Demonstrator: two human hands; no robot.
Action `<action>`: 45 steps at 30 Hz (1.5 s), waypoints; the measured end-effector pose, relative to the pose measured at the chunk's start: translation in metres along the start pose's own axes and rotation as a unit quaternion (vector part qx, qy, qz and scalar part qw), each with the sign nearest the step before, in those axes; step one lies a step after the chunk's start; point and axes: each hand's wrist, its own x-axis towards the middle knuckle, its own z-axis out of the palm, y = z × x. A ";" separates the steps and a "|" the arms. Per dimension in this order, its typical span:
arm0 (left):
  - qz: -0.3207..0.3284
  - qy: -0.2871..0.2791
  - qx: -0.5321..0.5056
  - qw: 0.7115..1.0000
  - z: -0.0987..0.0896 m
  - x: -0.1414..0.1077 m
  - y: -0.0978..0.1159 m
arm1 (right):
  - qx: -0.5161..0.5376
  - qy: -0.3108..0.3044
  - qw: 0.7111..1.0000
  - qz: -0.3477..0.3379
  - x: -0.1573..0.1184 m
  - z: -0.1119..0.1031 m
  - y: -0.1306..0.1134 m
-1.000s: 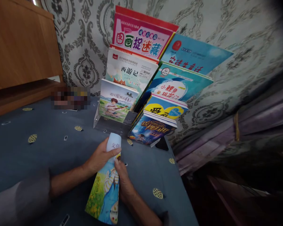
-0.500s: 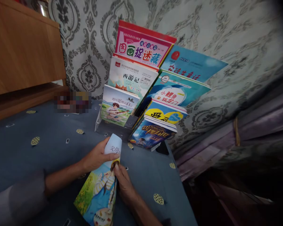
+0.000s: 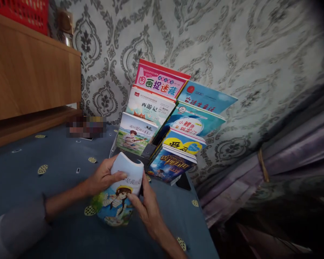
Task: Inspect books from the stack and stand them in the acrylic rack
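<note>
My left hand (image 3: 105,175) grips the upper left edge of a blue picture book (image 3: 118,205), its thumb lying across the cover. On the right side my right hand (image 3: 148,205) holds the same book, thumb on the front and fingers behind. The book is bent into a curve, and its cover shows a figure with a yellow hat. Just behind it stands a tiered clear rack (image 3: 112,147) with two columns of books, among them a pink book (image 3: 159,81), a white book (image 3: 151,106) and a dark blue book (image 3: 170,165).
A patterned blue cloth (image 3: 62,187) covers the surface. Wooden furniture (image 3: 35,68) stands at the left with a red basket (image 3: 24,12) on top. A blurred item (image 3: 86,126) lies near it. A dark object (image 3: 183,182) sits beside the rack; a curtain (image 3: 237,183) hangs right.
The book has been raised and turned, so more of its cover faces me. My right hand has moved up along its edge. The view has shifted, showing the red basket.
</note>
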 end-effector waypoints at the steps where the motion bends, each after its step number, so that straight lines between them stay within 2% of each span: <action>1: 0.021 -0.001 0.010 1.000 -0.003 0.000 -0.001 | -0.044 0.013 0.999 -0.025 0.000 -0.001 0.002; 3: 0.046 -0.004 0.016 0.999 -0.009 -0.002 -0.008 | -0.109 0.019 0.992 -0.066 -0.003 0.000 0.007; 5: 0.042 0.000 0.005 0.999 -0.014 -0.007 -0.019 | -0.142 0.014 0.985 -0.094 -0.008 0.003 0.011; 9: -0.017 0.022 -0.032 0.999 -0.025 -0.021 -0.042 | -0.169 0.034 0.978 -0.116 -0.018 0.009 0.012; 14: -0.101 -0.073 -0.023 0.992 -0.035 -0.039 -0.048 | -0.195 0.054 0.973 -0.112 -0.030 0.008 0.016; 18: -0.112 -0.090 0.031 0.989 -0.042 -0.049 -0.048 | -0.198 0.040 0.976 -0.082 -0.043 0.008 0.031; 23: -0.123 -0.109 0.109 0.980 -0.050 -0.056 -0.054 | -0.152 0.017 0.988 0.013 -0.054 0.008 0.042; 26: -0.142 -0.120 0.120 0.975 -0.051 -0.060 -0.052 | -0.119 0.040 0.992 0.024 -0.055 0.012 0.043; 33: -0.200 -0.089 0.093 0.971 -0.051 -0.062 -0.054 | -0.081 0.079 0.994 0.011 -0.045 0.025 0.051; 37: -0.204 -0.055 0.127 0.969 -0.054 -0.053 -0.059 | -0.098 0.049 0.994 -0.012 -0.032 0.016 0.045; 42: -0.155 -0.009 0.184 0.971 -0.059 -0.037 -0.053 | -0.129 0.053 0.989 -0.046 -0.011 0.009 0.022; 45: -0.103 0.042 0.226 0.968 -0.062 -0.022 -0.042 | -0.134 0.055 0.985 -0.090 0.007 0.007 0.006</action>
